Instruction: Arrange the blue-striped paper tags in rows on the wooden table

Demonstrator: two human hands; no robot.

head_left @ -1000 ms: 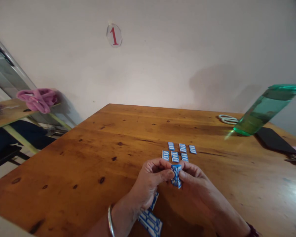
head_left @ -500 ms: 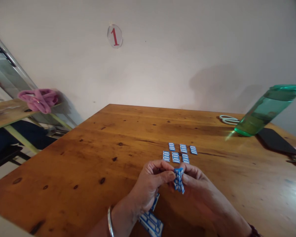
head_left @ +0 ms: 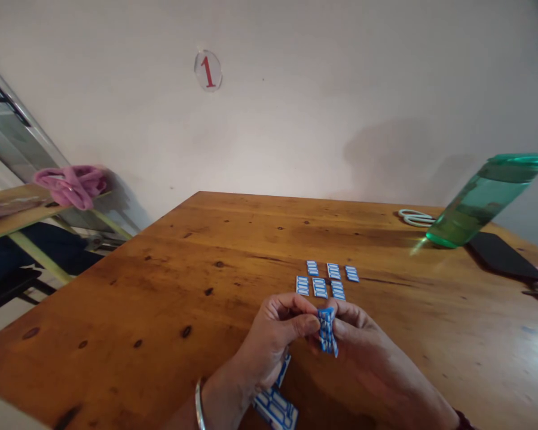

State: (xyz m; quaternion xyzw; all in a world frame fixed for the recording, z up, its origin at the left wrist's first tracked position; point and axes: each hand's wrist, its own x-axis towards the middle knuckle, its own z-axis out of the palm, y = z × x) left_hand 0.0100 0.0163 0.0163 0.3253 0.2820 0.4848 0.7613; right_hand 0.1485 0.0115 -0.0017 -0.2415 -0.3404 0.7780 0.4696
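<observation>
On the brown wooden bench [head_left: 161, 269], a see-through green bottle [head_left: 482, 200] stands at the right. Nearer, the left hand [head_left: 273, 340] and right hand [head_left: 363, 337] pinch a bent blue-and-white piece [head_left: 327, 335] in their fingers [head_left: 311, 325], above the bench. Past it, six little blue-and-white striped cards [head_left: 320, 287] lie in two rows.

Blue-and-white piece [head_left: 326, 330]; green bottle [head_left: 482, 200]

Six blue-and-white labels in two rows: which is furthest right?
The far row's right-end label; the other five all sit further left.
</observation>
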